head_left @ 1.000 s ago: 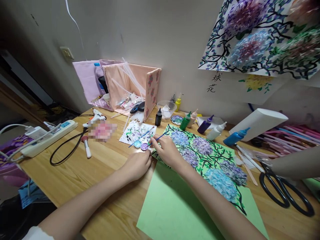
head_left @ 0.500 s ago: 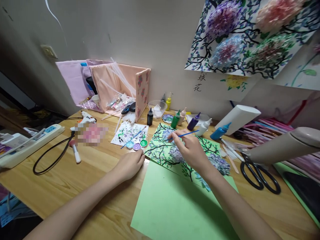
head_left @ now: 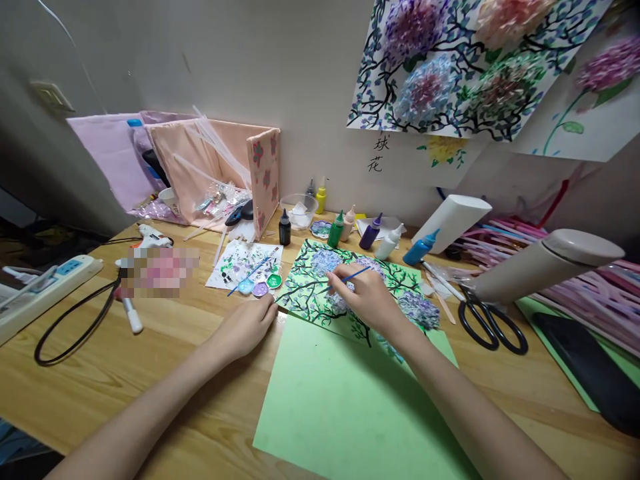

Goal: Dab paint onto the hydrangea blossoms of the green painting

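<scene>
The painting (head_left: pixel 313 287), a green sheet with black branches, green leaves and puffy blue and purple flowers, lies flat on the table (head_left: pixel 195 380), partly hidden under the person's right hand (head_left: pixel 367 297). That hand grips a paintbrush (head_left: pixel 357 272) with a blue handle between thumb and fingers, its tip end pointing down at the painting; whether the bristles touch it is too small to tell. The left hand (head_left: pixel 253 323) rests on the table just beside the painting's near left corner, fingers bent, and whether it pinches anything there I cannot tell.

Left of the painting, close by, sit three little paint dishes: a light blue one (head_left: pixel 245 286), a purple one (head_left: pixel 260 289) and a green one (head_left: pixel 275 281). Beyond them, also left of the painting, is a paint-spotted paper (head_left: pixel 233 255) with a second brush (head_left: pixel 257 267) lying across it. Along the painting's far edge stand a green bottle (head_left: pixel 336 231), a purple bottle (head_left: pixel 371 235) and a white bottle (head_left: pixel 388 245). Right of the painting lie black-handled scissors (head_left: pixel 476 325). A plain green sheet (head_left: pixel 320 393) spreads out on the near side of the painting.
</scene>
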Tool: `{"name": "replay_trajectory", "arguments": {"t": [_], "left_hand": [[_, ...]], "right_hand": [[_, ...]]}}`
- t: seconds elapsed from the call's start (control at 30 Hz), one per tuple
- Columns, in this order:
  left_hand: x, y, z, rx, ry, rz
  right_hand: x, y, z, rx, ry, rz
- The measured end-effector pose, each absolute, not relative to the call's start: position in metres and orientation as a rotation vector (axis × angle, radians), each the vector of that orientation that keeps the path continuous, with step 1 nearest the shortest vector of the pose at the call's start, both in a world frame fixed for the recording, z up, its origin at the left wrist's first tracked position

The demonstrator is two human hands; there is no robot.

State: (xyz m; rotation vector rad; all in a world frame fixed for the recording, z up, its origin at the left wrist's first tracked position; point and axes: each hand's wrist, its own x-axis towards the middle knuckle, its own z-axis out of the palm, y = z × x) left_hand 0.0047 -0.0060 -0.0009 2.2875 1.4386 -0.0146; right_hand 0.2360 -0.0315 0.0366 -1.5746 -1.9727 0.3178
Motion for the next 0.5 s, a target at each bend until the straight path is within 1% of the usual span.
{"name": "replay_trajectory", "arguments": {"t": [0.17, 0.5], "left_hand": [[0.0044, -0.0053, -0.0011, 2.294, 1.435, -0.028], [0.0057, -0.0060, 0.0016, 2.290, 1.440, -0.039]], "right_hand": [[0.2359, -0.0288, 0.0345, -1.574, -2.007, 0.285], [0.2346, -0.0248, 0.0305, -1.610, -2.021, 0.363]]}}
